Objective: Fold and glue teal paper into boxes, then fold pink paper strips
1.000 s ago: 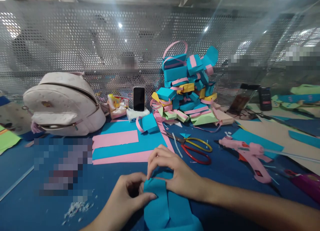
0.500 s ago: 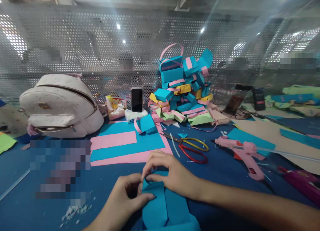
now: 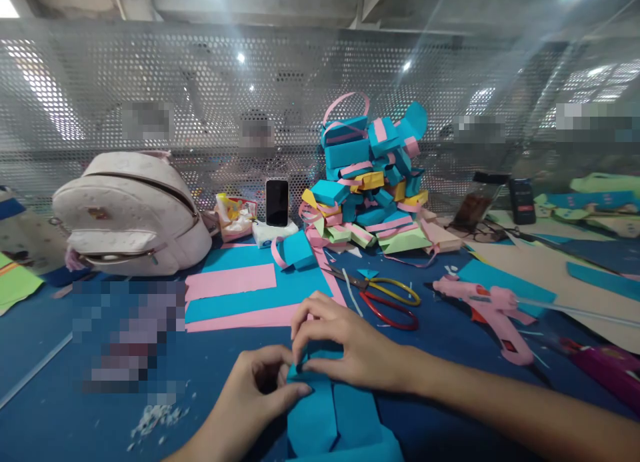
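A folded piece of blue paper [image 3: 313, 415] lies at the front of the table, with creased flaps and a second blue panel on its right. Thumb on top and fingers at the edge, my left hand [image 3: 265, 382] grips its left side. My right hand [image 3: 335, 339] pinches the upper edge of the same paper between thumb and forefinger, its other fingers curled above. Both hands are close together, and part of the far edge is hidden behind the right fingers. Scissors [image 3: 383, 292] with yellow and red handles lie just beyond the right hand.
A pink glue gun [image 3: 493, 309] lies on the right, near a purple tool [image 3: 607, 369]. Blue and pink sheets [image 3: 240, 282] lie ahead, with a pile of paper boxes [image 3: 370, 189] behind. A white backpack [image 3: 130, 215] and a propped phone [image 3: 277, 203] stand at the back.
The view has shifted slightly, so the table things appear a little further right. The right fingers have shifted slightly along the paper's upper edge; both hands keep their hold.
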`<state>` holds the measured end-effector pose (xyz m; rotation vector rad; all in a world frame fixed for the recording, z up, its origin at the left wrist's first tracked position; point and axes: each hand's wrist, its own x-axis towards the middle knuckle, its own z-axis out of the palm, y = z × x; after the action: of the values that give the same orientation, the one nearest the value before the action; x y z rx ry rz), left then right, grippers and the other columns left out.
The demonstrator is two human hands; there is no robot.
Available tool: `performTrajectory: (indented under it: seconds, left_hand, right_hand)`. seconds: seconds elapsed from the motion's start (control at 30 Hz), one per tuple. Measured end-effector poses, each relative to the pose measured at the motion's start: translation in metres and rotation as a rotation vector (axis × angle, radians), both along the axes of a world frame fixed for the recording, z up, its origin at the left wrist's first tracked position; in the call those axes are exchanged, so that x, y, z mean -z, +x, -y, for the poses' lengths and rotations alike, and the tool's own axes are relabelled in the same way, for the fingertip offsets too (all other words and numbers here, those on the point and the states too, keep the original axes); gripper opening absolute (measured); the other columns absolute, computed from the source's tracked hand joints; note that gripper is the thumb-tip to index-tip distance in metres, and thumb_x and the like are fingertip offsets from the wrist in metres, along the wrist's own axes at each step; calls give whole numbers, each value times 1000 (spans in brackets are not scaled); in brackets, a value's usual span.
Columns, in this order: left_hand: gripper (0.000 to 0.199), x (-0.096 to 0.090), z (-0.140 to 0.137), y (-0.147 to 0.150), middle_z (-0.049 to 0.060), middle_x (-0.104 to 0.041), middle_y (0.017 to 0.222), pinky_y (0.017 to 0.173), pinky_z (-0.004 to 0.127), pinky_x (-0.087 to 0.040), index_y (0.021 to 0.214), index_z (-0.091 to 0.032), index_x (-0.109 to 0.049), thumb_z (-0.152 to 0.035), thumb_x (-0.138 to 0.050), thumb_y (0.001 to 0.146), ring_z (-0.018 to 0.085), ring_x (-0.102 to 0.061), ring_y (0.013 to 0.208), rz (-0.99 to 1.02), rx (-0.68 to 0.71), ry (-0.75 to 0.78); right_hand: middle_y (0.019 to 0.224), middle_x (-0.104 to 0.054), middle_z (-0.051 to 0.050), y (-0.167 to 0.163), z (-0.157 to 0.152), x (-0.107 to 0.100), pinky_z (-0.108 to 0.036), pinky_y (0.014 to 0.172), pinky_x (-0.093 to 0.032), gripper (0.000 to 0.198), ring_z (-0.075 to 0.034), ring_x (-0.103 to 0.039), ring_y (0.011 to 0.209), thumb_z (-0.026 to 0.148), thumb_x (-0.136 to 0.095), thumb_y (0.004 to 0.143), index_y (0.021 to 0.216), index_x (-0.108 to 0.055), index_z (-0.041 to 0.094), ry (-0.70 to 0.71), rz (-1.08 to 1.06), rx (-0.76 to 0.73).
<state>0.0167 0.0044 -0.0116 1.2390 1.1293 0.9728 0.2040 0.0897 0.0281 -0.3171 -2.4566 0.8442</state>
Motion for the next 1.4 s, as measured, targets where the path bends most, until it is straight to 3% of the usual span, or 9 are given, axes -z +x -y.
performTrajectory:
  seconds: [0.2, 0.57, 1.03, 1.27, 1.4]
  left_hand:
    - [25, -2, 0, 0, -5, -45, 62, 58, 23, -30, 78, -14, -66, -38, -72, 77, 11, -36, 60, -51, -16, 7]
    - [30, -3, 0, 0, -3, -49, 63, 58, 23, -31, 81, -12, -69, -41, -73, 76, 11, -39, 59, -68, -36, -5]
    - [31, 0, 0, -1, -5, -46, 58, 53, 22, -27, 80, -12, -69, -43, -74, 77, 9, -37, 55, -28, -92, 1]
    - [28, 2, -1, -4, -8, -40, 56, 49, 19, -24, 78, -14, -66, -41, -72, 80, 7, -29, 51, -66, -156, 78]
    - [29, 1, 0, -4, -7, -41, 58, 49, 18, -26, 78, -15, -64, -43, -71, 82, 7, -32, 52, -70, -224, 126]
  right_hand:
    - [103, -60, -3, 2, 0, -3, -32, 86, -43, 10, -18, -52, 99, 14, -72, 84, 92, -68, 19, 55, 17, -12]
    - [101, -61, -3, 2, 1, -1, -31, 81, -43, 9, -18, -52, 94, 14, -72, 83, 90, -69, 19, 148, -5, -5]
    - [104, -62, -5, 3, 0, -8, -33, 80, -44, 15, -20, -51, 95, 10, -66, 81, 93, -66, 19, 170, 72, 1]
    - [104, -60, -8, 4, 5, -13, -37, 85, -43, 16, -22, -50, 96, 18, -49, 94, 102, -63, 17, 166, 76, 14]
    - [106, -60, -7, 2, 8, -7, -36, 86, -42, 22, -23, -50, 99, 35, -66, 90, 103, -64, 18, 147, 38, 79]
